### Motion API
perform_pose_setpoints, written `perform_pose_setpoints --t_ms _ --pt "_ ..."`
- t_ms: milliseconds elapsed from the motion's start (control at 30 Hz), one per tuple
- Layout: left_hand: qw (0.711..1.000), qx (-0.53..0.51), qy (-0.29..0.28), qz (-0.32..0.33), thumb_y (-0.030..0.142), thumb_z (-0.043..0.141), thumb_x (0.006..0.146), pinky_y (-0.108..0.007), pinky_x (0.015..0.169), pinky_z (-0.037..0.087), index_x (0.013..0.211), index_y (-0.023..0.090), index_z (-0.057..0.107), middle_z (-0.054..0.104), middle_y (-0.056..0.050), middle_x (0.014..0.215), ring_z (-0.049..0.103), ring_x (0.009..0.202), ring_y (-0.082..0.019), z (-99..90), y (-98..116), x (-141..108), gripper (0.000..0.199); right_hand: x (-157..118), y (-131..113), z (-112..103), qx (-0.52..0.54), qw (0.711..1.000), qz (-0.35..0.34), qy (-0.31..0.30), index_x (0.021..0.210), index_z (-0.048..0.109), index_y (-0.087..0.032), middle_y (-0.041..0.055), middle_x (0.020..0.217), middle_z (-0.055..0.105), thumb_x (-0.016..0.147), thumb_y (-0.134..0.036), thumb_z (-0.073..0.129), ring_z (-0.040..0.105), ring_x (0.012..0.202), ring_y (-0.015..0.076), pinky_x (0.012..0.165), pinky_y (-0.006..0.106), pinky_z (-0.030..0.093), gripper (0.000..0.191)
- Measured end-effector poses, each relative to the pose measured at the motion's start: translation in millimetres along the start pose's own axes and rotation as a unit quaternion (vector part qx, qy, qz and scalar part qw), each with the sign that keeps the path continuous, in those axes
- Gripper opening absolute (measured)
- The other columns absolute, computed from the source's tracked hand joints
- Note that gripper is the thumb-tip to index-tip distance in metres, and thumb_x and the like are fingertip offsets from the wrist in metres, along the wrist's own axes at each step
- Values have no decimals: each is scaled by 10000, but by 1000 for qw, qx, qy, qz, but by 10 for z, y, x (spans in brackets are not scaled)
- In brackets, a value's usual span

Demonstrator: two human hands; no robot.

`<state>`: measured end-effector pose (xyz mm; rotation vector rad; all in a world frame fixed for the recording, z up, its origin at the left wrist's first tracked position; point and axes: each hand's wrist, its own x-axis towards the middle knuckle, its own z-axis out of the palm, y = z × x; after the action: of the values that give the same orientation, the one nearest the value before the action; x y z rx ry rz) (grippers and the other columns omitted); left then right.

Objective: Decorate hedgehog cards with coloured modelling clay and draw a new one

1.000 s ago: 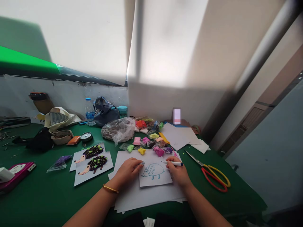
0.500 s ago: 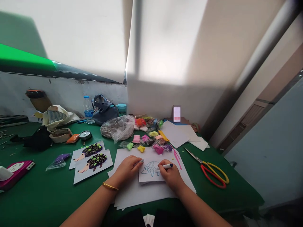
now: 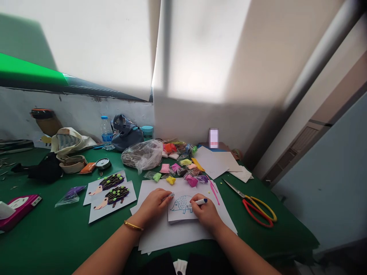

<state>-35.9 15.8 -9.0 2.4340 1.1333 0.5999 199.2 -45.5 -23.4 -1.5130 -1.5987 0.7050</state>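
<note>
My right hand (image 3: 204, 211) is closed round a white marker (image 3: 202, 201) with a dark blue end. Its tip is at a blue hedgehog drawing (image 3: 181, 204) on a small white card (image 3: 183, 217). My left hand (image 3: 155, 204) rests at the card's left edge, fingers closed around a small pale piece (image 3: 172, 194) whose kind I cannot make out. Under the card lie several larger white sheets (image 3: 160, 238). To the left are two cards with dark clay hedgehogs (image 3: 117, 195), dotted with green balls.
Several packets of coloured clay (image 3: 164, 168) lie beyond the sheets, beside a clear plastic bag (image 3: 143, 154). Scissors (image 3: 252, 206) with red and yellow handles lie open on the right. A tape roll (image 3: 103, 164), a water bottle (image 3: 106, 133) and a phone (image 3: 213, 138) stand farther back.
The marker and my right hand have shifted slightly left over the hedgehog's body. My left hand stays in place on the card.
</note>
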Motion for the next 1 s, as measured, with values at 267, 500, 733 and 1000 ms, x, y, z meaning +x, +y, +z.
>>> perform_pose_setpoints --t_ms 267,500,733,1000 --pt "1000 10 8 -3 392 396 982 -327 843 448 1008 220 675 684 -74 989 590 960 -225 5 -8 -16 330 -67 -15 -127 44 996 -40 65 856 602 -208 28 813 637 884 -352 475 591 775 195 697 276 447 194" --pt "1000 11 26 1 384 409 979 -339 862 449 1017 213 678 687 -82 1012 584 985 -231 48 -51 -20 320 -77 -20 -67 8 999 -40 26 796 558 -220 -4 730 608 870 -305 490 567 694 172 627 256 409 131" --pt "1000 9 25 -1 396 408 982 -322 832 447 1017 213 682 687 -79 999 583 967 -225 64 -62 -13 332 -61 -44 -40 -19 999 -40 -5 800 582 -222 -24 690 595 861 -305 495 542 642 153 593 246 376 135" --pt "1000 -1 25 -9 414 398 983 -328 836 445 1006 215 685 687 -84 1002 582 978 -234 30 -14 -15 351 -56 -52 -38 -25 999 -29 -9 784 579 -226 -13 699 612 840 -306 493 547 649 165 586 249 377 130"
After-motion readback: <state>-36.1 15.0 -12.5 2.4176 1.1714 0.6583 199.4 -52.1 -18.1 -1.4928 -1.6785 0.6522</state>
